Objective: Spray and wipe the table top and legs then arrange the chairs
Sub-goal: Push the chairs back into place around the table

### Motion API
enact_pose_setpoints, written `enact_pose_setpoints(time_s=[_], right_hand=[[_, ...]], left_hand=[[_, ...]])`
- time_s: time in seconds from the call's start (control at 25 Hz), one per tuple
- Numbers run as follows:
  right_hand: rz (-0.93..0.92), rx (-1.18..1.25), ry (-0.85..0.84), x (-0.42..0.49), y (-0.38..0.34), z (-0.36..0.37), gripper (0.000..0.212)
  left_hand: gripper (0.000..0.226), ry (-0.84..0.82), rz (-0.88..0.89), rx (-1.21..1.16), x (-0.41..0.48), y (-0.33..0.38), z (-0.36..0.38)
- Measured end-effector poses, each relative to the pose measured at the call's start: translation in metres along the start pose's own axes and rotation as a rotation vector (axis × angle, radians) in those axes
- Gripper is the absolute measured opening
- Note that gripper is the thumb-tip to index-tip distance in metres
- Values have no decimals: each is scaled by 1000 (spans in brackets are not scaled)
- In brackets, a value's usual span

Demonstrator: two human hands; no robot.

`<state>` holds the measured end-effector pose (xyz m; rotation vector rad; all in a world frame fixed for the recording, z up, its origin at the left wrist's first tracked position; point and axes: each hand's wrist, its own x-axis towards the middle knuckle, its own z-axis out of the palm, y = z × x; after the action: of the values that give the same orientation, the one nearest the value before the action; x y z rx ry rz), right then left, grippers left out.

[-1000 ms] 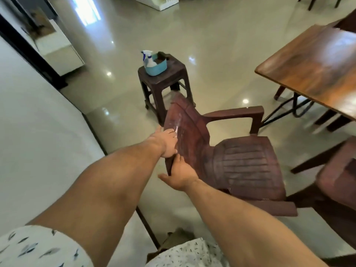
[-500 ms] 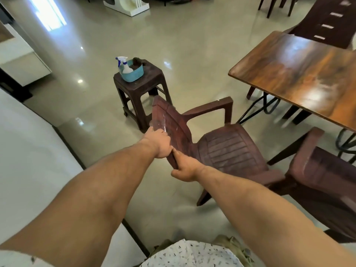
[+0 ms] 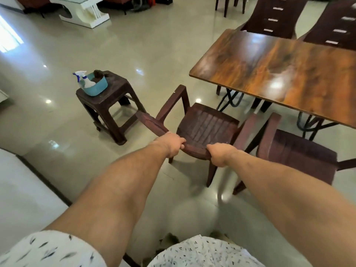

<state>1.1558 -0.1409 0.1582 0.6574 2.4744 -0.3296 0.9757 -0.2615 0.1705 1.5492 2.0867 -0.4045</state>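
Both hands grip the top edge of the backrest of a brown plastic chair (image 3: 202,126): the left hand (image 3: 170,143) and the right hand (image 3: 221,154) each have their fingers curled tight over the rim, pinching it. The chair stands on the floor just near the desk (image 3: 279,74), its seat facing the desk's near-left corner, and a second chair (image 3: 296,153) sits just beside it on the right, armrests close or touching. To do this step well, I judge the push should be even from both hands so the chair goes in straight, angled away from the neighbouring chair and clear of the black desk legs (image 3: 233,97). The stool (image 3: 109,105) to the left carries a blue tub (image 3: 98,86) with the spray bottle (image 3: 83,79).
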Motion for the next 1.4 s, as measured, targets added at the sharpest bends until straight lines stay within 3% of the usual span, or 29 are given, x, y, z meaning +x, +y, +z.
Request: enact_pose_setpoints(time_s=[0.12,0.28,0.48,0.64,0.92,1.2,1.4], right_hand=[[25,29,27,0,28,-1,24],[-13,118,147,4,31,5,58],[42,50,277,7,27,9,45],[129,82,255,2,26,8,44],[232,120,288,-6,45,0,43],[217,135,270,-24,59,2,40],[167,67,235,-28,54,4,44]], left_hand=[[42,-52,26,-67,30,22,-7],[40,-72,102,-94,47,23,-15],[40,-29,197,-53,64,15,-17],[43,-46,231,-24,74,20,-17],[42,-3,170,-78,94,52,-26],[39,-37,136,-114,90,71,-32],[59,-110,186,-56,76,82,-26]])
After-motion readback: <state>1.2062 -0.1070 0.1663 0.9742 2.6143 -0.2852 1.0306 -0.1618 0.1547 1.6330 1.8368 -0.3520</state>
